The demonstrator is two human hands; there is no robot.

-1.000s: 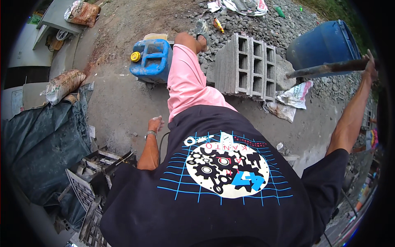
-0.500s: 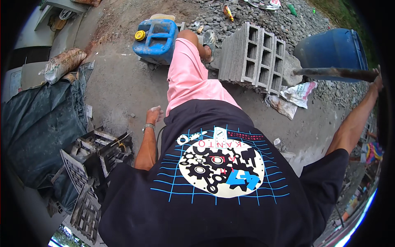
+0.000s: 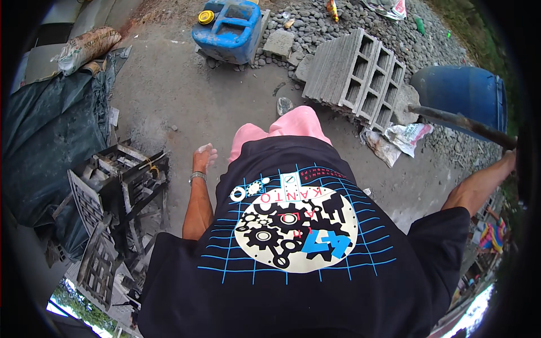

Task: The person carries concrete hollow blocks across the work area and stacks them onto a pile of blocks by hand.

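Observation:
My left hand [image 3: 204, 158], with a watch on its wrist, hangs beside my pink shorts [image 3: 282, 127]. It holds nothing, and its fingers are loosely apart. At the far right, my right hand [image 3: 510, 160] is closed around a long dark pole [image 3: 459, 121]. The pole points inward from the picture's dark rim and passes in front of a blue plastic drum [image 3: 462, 96]. Its other end is hidden in the rim, so I cannot tell what tool it may belong to. One foot [image 3: 284, 106] shows just beyond my knees.
Hollow concrete blocks [image 3: 352, 76] stand ahead to the right, by torn sacks [image 3: 403, 138] and gravel [image 3: 372, 22]. A blue jerrycan [image 3: 228, 31] with a yellow cap sits ahead. On the left are a dark tarp [image 3: 62, 129], a filled sack [image 3: 87, 48] and stacked slatted frames [image 3: 121, 186].
My leg, stretched forward beside the jerrycan before, is now drawn in under me. My right hand and the pole's held end have dropped lower in view. The jerrycan and blocks appear farther right.

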